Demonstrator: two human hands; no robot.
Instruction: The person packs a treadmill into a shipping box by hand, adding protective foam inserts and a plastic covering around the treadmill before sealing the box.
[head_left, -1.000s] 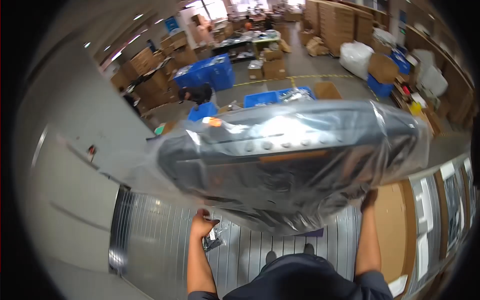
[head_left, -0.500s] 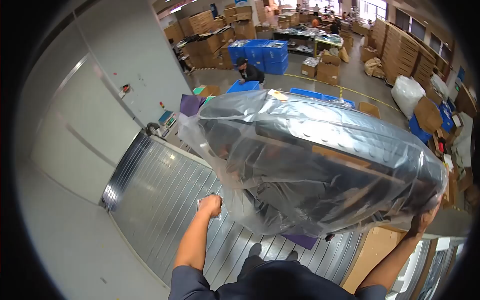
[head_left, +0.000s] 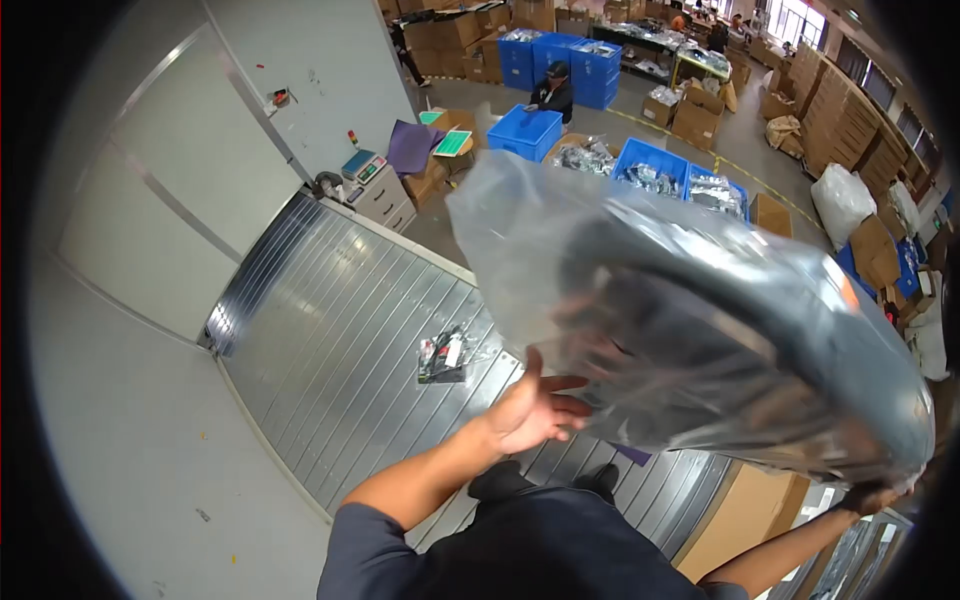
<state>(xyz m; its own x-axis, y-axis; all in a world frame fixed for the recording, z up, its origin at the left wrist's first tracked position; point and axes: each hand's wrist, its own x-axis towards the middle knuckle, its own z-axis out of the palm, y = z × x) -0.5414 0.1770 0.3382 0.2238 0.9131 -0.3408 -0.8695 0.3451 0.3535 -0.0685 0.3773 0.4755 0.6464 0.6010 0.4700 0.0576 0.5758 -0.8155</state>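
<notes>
A large dark, bulky object in a clear plastic bag [head_left: 720,340] hangs tilted across the right half of the head view. My right hand [head_left: 872,497] grips its lower right end, with the fingers partly hidden by the plastic. Close beside the bag's lower left side, my left hand [head_left: 535,412] is open, palm up, fingers spread. A small clear bag of parts [head_left: 446,358], with black and red bits showing, lies on the slatted metal surface [head_left: 340,300] left of that hand. Part of a purple sheet [head_left: 632,454] shows under the large bag.
Blue bins [head_left: 650,165] filled with bagged parts stand beyond the large bag. A person [head_left: 553,95] is behind another blue bin [head_left: 524,130]. A scale [head_left: 364,165] sits on a white drawer cabinet [head_left: 383,200]. Cardboard [head_left: 745,515] lies at lower right; a pale wall [head_left: 120,400] bounds the left.
My left hand has let go of the small bag of parts on the slats, opened, and moved right toward the large bag. The large bag has shifted right and tilted down at its right end.
</notes>
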